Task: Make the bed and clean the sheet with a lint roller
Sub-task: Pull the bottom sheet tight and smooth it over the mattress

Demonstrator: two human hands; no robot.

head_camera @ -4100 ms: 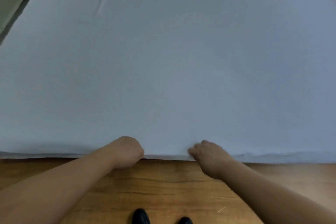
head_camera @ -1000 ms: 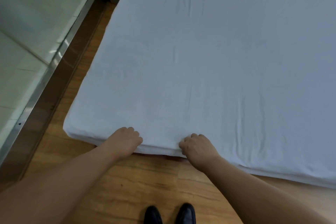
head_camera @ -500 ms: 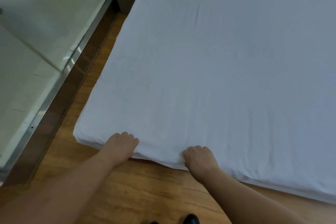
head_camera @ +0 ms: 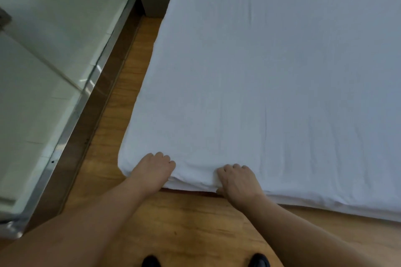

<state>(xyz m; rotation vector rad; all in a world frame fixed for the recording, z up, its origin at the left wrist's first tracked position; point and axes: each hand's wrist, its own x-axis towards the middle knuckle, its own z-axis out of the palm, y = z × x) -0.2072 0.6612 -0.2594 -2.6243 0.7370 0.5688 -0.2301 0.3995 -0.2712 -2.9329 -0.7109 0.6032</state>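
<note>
A white cotton bed sheet [head_camera: 271,76] lies spread over the low bed and covers its top, with faint creases running away from the near edge. Both hands are at that near edge, close to the bed's near-left corner. The left hand [head_camera: 153,170] sits knuckles-up with its fingers curled down over the edge, gripping the fold of the sheet. The right hand [head_camera: 237,181] is a little to the right, apart from the left, with its fingers likewise curled into the sheet's edge and its thumb tucked below the hem. The bed sits on a light brown wooden plank floor [head_camera: 195,223]. Two black shoe tips [head_camera: 150,261] show at the bottom of the view. To the left, a metal-framed glass partition [head_camera: 71,115] runs beside the floor strip, with pale tiles behind it.
</note>
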